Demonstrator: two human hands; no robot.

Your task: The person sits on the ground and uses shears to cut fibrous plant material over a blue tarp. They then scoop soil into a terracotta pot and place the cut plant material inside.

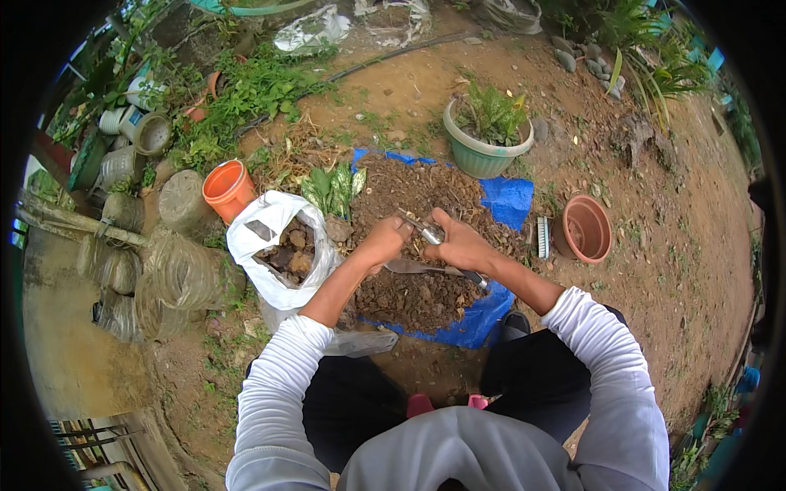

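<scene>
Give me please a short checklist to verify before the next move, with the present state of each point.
1. Right hand free: not ok, it holds a metal tool.
2. Left hand touching that tool: cannot tell.
3. Trowel resting on the soil: cannot tell.
4. Blue sheet under the soil: ok.
5. White bag open: ok.

A head-worn fisheye looks down at both hands (pixel 386 243) (pixel 460 245).
</scene>
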